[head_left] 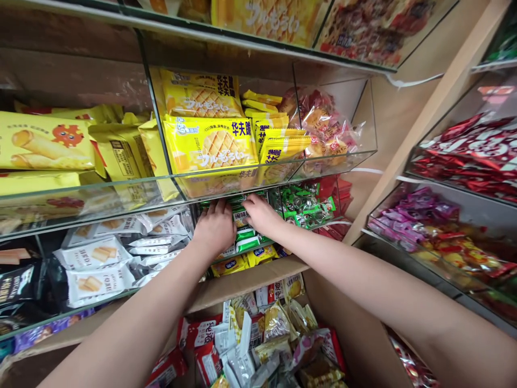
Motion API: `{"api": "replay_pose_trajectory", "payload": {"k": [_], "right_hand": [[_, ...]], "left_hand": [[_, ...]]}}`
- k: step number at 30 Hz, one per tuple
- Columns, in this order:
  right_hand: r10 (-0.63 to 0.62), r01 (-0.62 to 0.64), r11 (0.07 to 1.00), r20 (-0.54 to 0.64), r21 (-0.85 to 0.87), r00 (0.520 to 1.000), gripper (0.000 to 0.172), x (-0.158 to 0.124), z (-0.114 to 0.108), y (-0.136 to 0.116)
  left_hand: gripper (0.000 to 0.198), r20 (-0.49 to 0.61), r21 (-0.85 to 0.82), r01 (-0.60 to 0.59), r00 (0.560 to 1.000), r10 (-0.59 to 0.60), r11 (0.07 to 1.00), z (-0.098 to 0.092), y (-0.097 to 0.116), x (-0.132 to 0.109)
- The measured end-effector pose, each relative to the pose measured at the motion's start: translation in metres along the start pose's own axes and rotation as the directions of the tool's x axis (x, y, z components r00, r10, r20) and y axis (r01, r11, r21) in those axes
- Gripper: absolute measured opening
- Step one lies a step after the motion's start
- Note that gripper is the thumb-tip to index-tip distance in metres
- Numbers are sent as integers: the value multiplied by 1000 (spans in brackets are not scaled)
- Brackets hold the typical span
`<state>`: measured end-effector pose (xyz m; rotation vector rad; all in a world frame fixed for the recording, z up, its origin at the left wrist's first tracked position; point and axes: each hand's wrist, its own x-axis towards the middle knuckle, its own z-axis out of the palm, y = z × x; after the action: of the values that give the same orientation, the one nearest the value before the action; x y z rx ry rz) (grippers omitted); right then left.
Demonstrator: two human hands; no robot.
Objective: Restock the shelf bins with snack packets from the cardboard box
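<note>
Both hands reach into a low compartment of green and silver snack packets point(247, 241). My left hand point(216, 223) lies over the packets at the compartment's left side, its fingers stretched forward and slightly apart; their tips are partly hidden. From the right comes my right hand point(260, 214), with bent fingers closed on the edge of a green and silver packet point(241, 214) between the hands. Its thumb and the packet's far end are hard to see. Yellow packets point(238, 263) lie just below, near the front edge.
A cardboard box point(250, 285) of mixed packets stands below my arms. Just above my hands runs a glass shelf edge point(218, 178), with yellow waffle packets point(214, 143) behind it. White wafer packets point(99, 269) lie left, green-wrapped candies point(307, 205) right. A wooden upright point(424, 113) divides the shelves.
</note>
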<state>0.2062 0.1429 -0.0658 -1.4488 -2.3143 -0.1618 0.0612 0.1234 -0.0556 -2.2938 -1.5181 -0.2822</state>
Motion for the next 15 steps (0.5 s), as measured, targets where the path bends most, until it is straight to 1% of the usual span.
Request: {"api": "replay_pose_trajectory", "payload": {"k": [4, 7, 10, 12, 15], "right_hand": [[23, -19, 990, -30, 138, 999, 30, 1, 2, 3], [153, -146, 968, -23, 203, 988, 38, 2, -1, 3], [289, -294, 923, 57, 247, 956, 41, 7, -2, -2], [336, -346, 901, 85, 261, 938, 41, 11, 0, -6], [379, -383, 878, 71, 289, 923, 40, 14, 2, -8]], "left_hand": [[49, -21, -15, 6, 1000, -6, 1000, 2, 1, -1], [49, -21, -27, 23, 1000, -23, 999, 2, 1, -1], [50, -14, -38, 45, 999, -46, 998, 2, 2, 1], [50, -5, -45, 63, 998, -63, 997, 2, 2, 4], [48, 21, -51, 73, 997, -72, 996, 2, 1, 7]]}}
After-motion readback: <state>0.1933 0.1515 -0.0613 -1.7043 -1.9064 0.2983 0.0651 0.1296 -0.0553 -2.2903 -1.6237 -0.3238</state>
